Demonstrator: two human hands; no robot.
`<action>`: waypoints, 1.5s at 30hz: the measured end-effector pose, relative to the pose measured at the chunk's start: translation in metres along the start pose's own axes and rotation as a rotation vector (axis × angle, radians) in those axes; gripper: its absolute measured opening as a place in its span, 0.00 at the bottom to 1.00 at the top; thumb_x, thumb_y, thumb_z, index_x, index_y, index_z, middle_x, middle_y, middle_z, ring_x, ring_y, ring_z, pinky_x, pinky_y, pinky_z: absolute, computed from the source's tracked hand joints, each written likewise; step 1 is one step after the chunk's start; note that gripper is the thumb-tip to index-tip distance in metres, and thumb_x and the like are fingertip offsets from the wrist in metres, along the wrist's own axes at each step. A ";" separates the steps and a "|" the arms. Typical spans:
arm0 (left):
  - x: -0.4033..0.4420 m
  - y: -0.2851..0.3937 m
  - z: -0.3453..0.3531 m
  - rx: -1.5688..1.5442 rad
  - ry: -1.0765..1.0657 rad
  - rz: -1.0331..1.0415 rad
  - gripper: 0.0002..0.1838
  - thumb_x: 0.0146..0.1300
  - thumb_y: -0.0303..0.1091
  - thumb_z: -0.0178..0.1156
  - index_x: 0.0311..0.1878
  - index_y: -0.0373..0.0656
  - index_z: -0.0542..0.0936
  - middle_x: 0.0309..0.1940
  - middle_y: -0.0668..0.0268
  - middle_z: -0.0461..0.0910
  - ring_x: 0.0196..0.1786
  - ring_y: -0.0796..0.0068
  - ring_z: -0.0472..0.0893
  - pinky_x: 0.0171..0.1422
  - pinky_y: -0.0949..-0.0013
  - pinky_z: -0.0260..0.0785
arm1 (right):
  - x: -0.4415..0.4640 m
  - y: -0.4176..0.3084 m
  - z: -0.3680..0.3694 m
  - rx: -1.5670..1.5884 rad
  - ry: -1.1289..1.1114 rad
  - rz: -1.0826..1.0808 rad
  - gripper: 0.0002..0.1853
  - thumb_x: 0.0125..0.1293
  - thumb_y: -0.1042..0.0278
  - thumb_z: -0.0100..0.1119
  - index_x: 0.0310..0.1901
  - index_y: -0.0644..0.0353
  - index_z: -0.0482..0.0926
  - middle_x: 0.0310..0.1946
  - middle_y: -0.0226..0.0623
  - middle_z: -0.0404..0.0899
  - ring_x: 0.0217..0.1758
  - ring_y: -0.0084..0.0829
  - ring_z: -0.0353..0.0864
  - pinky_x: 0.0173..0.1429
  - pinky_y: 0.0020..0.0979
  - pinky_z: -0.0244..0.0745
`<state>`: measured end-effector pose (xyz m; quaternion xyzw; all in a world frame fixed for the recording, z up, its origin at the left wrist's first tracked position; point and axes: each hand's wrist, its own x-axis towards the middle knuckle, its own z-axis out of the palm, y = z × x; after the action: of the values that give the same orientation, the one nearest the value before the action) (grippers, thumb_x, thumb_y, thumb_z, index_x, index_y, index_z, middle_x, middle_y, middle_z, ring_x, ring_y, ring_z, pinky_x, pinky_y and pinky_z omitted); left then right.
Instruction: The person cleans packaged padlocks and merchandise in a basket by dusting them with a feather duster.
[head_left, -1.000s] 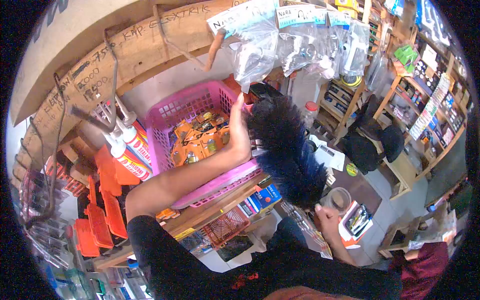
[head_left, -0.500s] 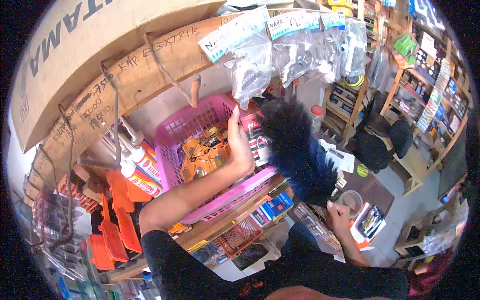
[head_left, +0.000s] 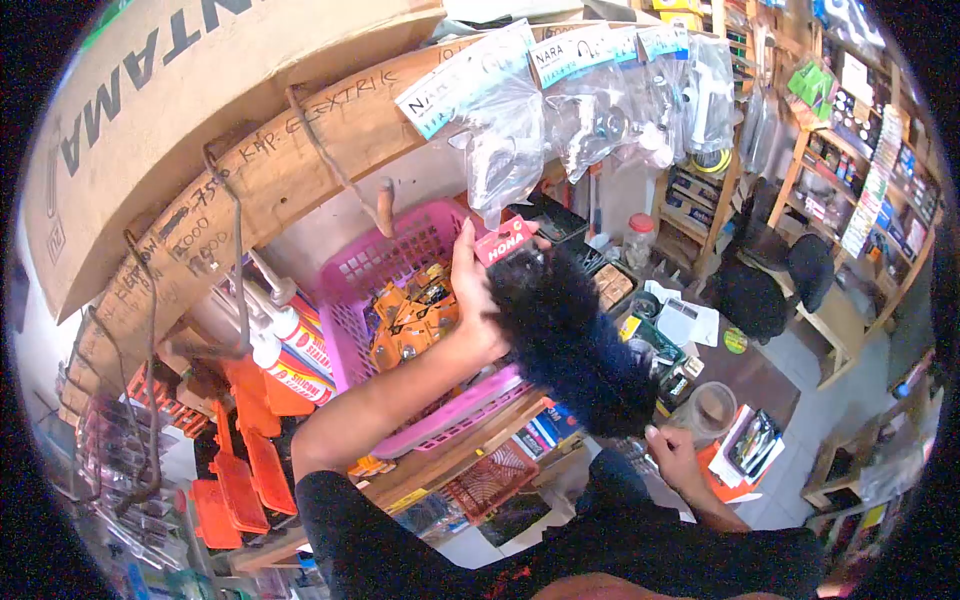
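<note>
My left hand [head_left: 476,290] is raised in front of the pink basket and closed around a package with a red HONA label [head_left: 506,243]. Dark bristles cover the package's lower part. Those bristles belong to a fluffy black-blue duster [head_left: 580,345], slanting from the package down toward my right hand [head_left: 677,458]. Closed fingers of that hand sit at the duster's lower end; the handle itself is hidden. Behind my left forearm, the pink basket [head_left: 345,330] holds several orange-yellow packaged pieces [head_left: 408,325].
Plastic bags of metal parts [head_left: 505,165] hang from a wooden beam [head_left: 270,165] with metal hooks. Sealant tubes [head_left: 300,335] and orange plastic cases [head_left: 240,485] are at left. A clear tub [head_left: 708,408] stands near my right hand. Shelves [head_left: 690,210] and a black chair [head_left: 755,290] stand beyond.
The duster has swung left and now covers the package's lower part. The package has tipped in my left hand, its red label now showing above the bristles. The view has shifted slightly.
</note>
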<state>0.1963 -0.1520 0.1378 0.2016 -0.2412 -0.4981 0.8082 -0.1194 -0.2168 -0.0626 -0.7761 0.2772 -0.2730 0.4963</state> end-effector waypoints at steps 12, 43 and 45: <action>-0.009 0.004 0.007 0.039 -0.067 0.055 0.36 0.67 0.65 0.41 0.51 0.36 0.76 0.40 0.53 0.81 0.46 0.51 0.82 0.57 0.41 0.72 | -0.016 -0.007 0.016 -0.041 0.031 -0.066 0.25 0.69 0.59 0.56 0.17 0.66 0.67 0.11 0.33 0.59 0.16 0.22 0.57 0.22 0.35 0.55; -0.020 -0.004 0.013 0.184 0.175 -0.043 0.38 0.67 0.65 0.37 0.53 0.37 0.77 0.41 0.53 0.82 0.45 0.54 0.81 0.56 0.55 0.72 | -0.026 0.037 -0.019 -0.028 0.113 -0.001 0.28 0.71 0.55 0.52 0.16 0.64 0.62 0.12 0.26 0.59 0.18 0.19 0.56 0.23 0.31 0.51; -0.020 -0.007 0.012 0.178 0.185 -0.063 0.37 0.67 0.65 0.37 0.52 0.38 0.77 0.44 0.54 0.82 0.48 0.54 0.80 0.60 0.53 0.70 | -0.020 0.027 -0.013 -0.015 0.090 0.018 0.28 0.72 0.53 0.52 0.16 0.64 0.65 0.12 0.25 0.62 0.20 0.18 0.59 0.25 0.30 0.54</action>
<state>0.1765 -0.1377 0.1394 0.3252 -0.2023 -0.4791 0.7898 -0.1466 -0.2200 -0.0862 -0.7641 0.3082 -0.3011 0.4801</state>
